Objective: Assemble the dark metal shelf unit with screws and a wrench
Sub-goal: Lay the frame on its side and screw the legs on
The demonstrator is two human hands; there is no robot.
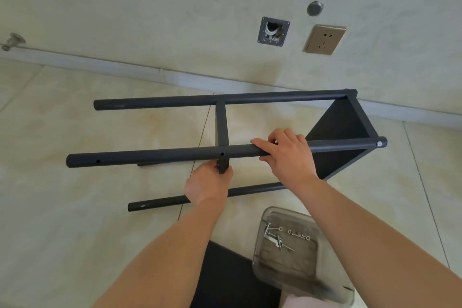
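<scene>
The dark metal shelf unit [345,130] lies on its side on the tiled floor, its round legs pointing left. A flat dark panel [221,122] stands edge-on between the far leg [175,100] and the near upper leg [160,156]. My left hand [208,184] grips the panel's lower corner just under a screw hole in the near upper leg. My right hand [285,152] is wrapped over that same leg to the right of the panel. A lower leg [157,204] runs under my left wrist. Screws, washers and a wrench lie in a clear tray [287,237].
The clear plastic tray sits on the floor by my right forearm, beside a dark mat [225,277]. A wall with a socket [325,39] and an open junction box [273,31] runs behind the unit, with a skirting board along the floor.
</scene>
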